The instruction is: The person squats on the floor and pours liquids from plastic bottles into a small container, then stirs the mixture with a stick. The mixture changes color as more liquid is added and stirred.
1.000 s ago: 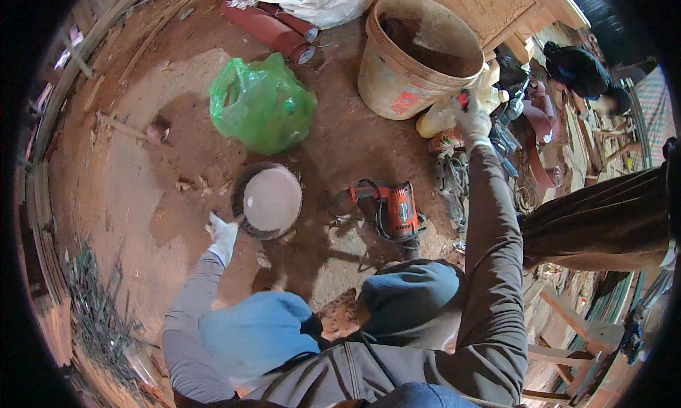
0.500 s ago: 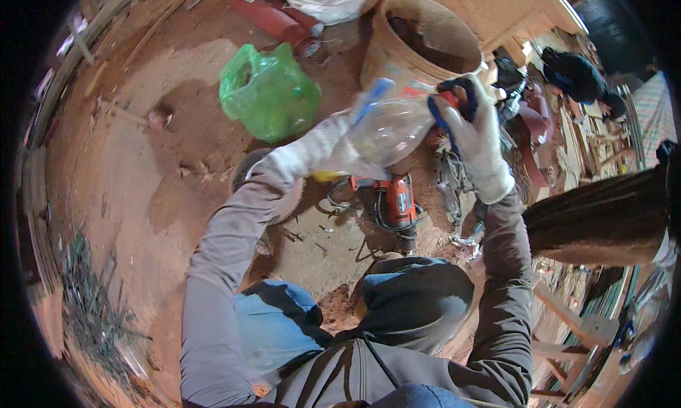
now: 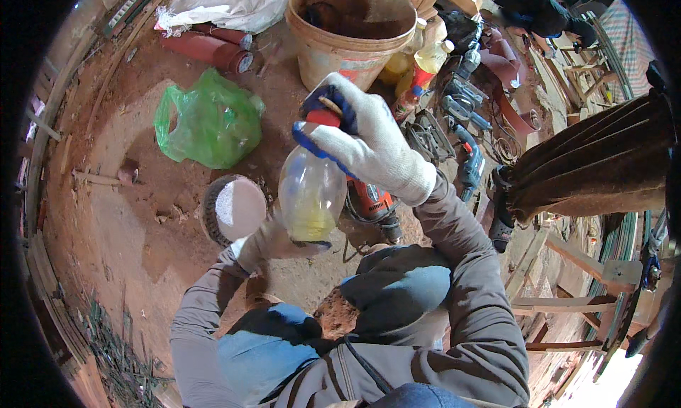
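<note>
**Bottle held high over a messy floor**

Bottle [image 3: 311, 192] is up in the air, close to my head camera. It is clear plastic with a bit of yellow liquid sitting in the low end. My right hand [image 3: 369, 142], in a white glove with blue fingertips, has its fingers wrapped tight around the red cap end. My left hand [image 3: 273, 241] is under the bottle's round end and touches it, but the bottle hides most of it, so I cannot tell if those fingers are closed or loose.

I think a few things could go wrong here. The bottle is smooth and the glove is thick, so it could slip out. If the cap comes loose while the bottle is tipped, the yellow liquid could spill on my sleeves or knees. Right below sits a red power tool [image 3: 370, 202], and a spill could wet it. The round sieve [image 3: 234, 209] on the dirt floor [image 3: 113, 224] is just beside, so a dropped bottle could knock it. The big bucket [image 3: 347, 32] and green bag [image 3: 209, 121] are farther off.
</note>
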